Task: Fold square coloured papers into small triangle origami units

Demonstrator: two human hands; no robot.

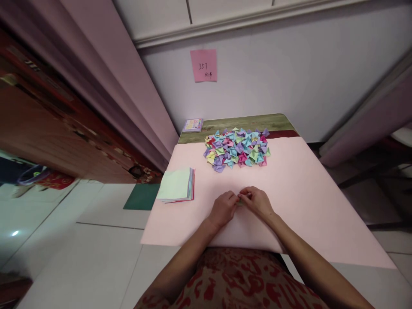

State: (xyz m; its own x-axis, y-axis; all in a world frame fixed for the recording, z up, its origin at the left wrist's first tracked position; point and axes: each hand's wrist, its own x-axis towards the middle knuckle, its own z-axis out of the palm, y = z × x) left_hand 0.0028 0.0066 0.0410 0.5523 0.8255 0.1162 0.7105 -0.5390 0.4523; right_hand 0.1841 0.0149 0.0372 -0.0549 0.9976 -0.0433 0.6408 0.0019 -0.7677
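Note:
My left hand [224,208] and my right hand [256,201] meet over the near part of the table. Between their closed fingertips they pinch a small piece of green paper [240,202], mostly hidden by the fingers. Beyond the hands lies a heap of small folded paper pieces [238,148] in blue, purple, green, yellow and pink. To the left of my left hand rests a stack of square paper sheets [175,185], pale green on top with other colours showing at the edge.
A pink sheet [305,189] covers most of the table. At the back left corner sits a small printed pack [193,125]. Above the table, a pink note [204,65] with handwriting sticks to the wall. A wooden door [74,116] stands at the left.

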